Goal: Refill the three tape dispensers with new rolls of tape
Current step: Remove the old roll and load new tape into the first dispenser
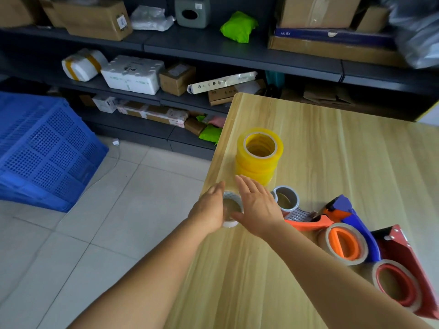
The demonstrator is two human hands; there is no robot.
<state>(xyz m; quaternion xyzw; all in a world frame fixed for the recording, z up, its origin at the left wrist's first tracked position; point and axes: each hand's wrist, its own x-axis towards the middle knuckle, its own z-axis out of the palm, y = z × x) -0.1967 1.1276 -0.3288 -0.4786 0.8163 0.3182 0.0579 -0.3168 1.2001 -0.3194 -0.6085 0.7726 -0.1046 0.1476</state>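
My left hand [210, 210] and my right hand [257, 205] lie with straight fingers on either side of a small whitish tape core [231, 206] near the table's left edge. Just beyond them stands a stack of yellow tape rolls [259, 157]. A second grey core [286, 198] sits right of my right hand. Further right lie a blue and orange tape dispenser [346, 219], with a thin brownish ring on its orange hub, and a red tape dispenser [401, 264] with a similar ring. Grey metal teeth [299, 214] show by the orange handle.
The wooden table [332, 143] ends close to my left hand, with tiled floor [99, 233] below. A blue plastic crate [42, 153] leans on the floor at the left. Dark shelves [237, 53] with boxes and parcels stand behind the table.
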